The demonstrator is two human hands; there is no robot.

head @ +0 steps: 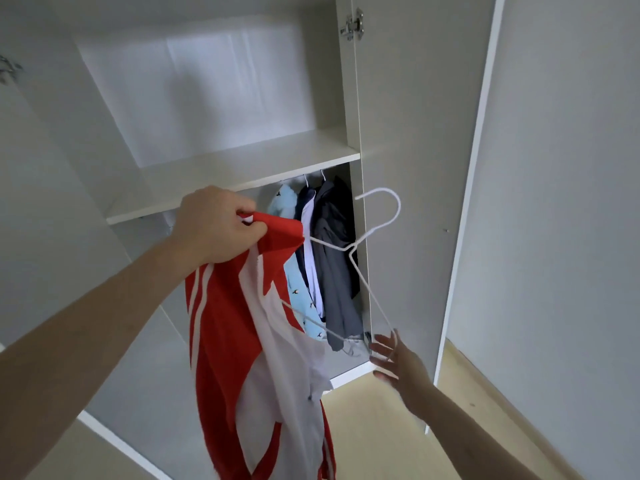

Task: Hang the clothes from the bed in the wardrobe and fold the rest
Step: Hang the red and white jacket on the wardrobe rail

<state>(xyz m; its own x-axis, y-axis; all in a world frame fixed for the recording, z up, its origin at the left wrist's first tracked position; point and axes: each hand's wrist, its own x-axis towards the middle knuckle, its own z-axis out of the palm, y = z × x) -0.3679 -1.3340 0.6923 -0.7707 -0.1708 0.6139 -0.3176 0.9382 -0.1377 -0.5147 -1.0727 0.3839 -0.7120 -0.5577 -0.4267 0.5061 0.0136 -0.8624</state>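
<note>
Left hand [216, 225] raised in front of the wardrobe [221, 161], fingers curled tight round a bunched edge of the red and white jacket [228, 327]. Jacket hanging down from that grip in long folds, white stripes along the sleeve, lining turned outward near the middle.

Right hand [398, 362] lower and to the right, fingers spread and fairly straight, touching the bottom corner of the white wire hanger [360, 268] (whether a finger hooks the wire, cannot tell, since the fingers are blurred). Hanger tilted, hook uppermost and pointing left, one arm of it tucked into the jacket's cloth, the other slanting down to the right hand.

Further in, under the shelf [242, 168], three garments on hangers close together at the right end of the compartment: a light blue patterned shirt [301, 292], a dark and white piece [311, 237], a dark grey jacket [337, 254]. Upper compartment above the shelf bare and white. Open wardrobe door [415, 168] standing at the right, hinge [353, 26] near its top; pale floor [381, 427] below.
</note>
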